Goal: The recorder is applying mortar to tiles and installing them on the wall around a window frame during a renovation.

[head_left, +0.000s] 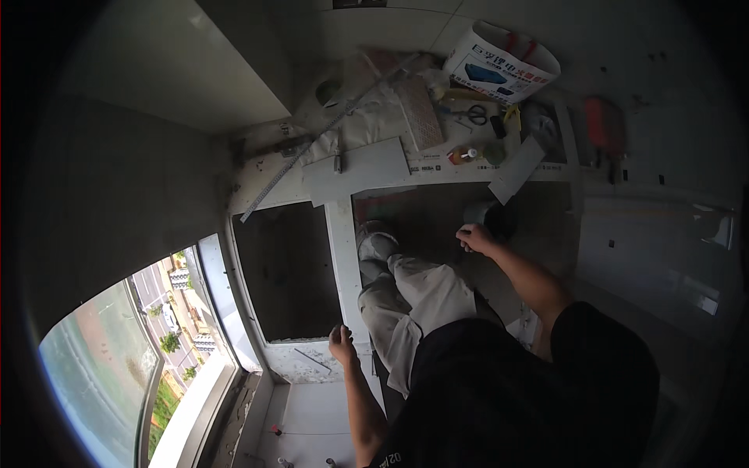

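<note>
My left hand (342, 343) is at the left of my legs, beside the white frame (335, 257) round a dark opening (285, 273). Its fingers are curled; what they hold, if anything, is too small and dark to tell. My right hand (476, 238) is over the larger dark opening (421, 203) to the right of my shoes (378, 246), fingers curled, its contents hidden. Just behind it is a dark round object (495, 214) that I cannot make out clearly. A pale board piece (515, 171) leans at that opening's far edge.
The cluttered white ledge ahead holds a metal ruler (273, 179), scissors (476, 115), flat boards (355, 168), a small bottle (464, 154) and a printed bag (495, 66). A red item (605, 125) lies at right. An open window (109, 351) is at lower left, white tiles (312, 409) below.
</note>
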The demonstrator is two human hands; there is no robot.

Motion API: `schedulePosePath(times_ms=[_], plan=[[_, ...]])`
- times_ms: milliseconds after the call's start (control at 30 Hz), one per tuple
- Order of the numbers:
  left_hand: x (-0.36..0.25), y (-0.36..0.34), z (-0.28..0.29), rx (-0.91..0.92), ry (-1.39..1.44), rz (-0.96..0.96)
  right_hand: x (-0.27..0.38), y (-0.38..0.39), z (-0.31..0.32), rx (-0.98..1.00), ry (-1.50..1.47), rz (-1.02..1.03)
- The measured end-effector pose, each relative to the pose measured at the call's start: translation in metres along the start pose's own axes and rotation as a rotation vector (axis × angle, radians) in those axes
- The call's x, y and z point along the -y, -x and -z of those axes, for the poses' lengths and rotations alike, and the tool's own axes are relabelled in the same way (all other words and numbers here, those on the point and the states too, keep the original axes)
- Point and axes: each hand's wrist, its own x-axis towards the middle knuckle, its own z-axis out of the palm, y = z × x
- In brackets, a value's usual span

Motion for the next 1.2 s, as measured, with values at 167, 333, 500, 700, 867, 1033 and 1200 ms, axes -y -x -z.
schedulePosePath(times_ms=[167, 333, 500, 700, 867, 1033, 1200], plan=[[0.011, -0.035, -0.012, 0.003, 0.117, -0.12, -0.154, 0.001, 0.025, -0.183, 0.348, 0.064], [0.035, -0.065, -0.041, -0.197, -0.263, -0.407, -0.245, 0.007, 0.039, -0.004, 0.21, -0.31], [0.037, -0.105, -0.099, -0.139, -0.146, -0.518, -0.353, -0.043, 0.047, 0.103, 0.411, -0.349], [0.018, -0.08, -0.239, -0.363, 0.131, -0.749, -0.574, -0.185, 0.07, 0.077, 1.082, 0.151], [0.108, -0.008, -0.326, -0.103, -0.196, -0.652, -0.753, -0.235, 0.115, -0.393, 0.391, 0.376], [0.227, 0.024, -0.342, -0.092, -0.559, -0.795, -0.707, -0.241, 0.178, -0.434, 0.262, 0.361], [0.328, 0.108, -0.379, 0.074, -0.564, -0.191, -0.618, -0.231, 0.262, -0.531, 0.147, 0.084]])
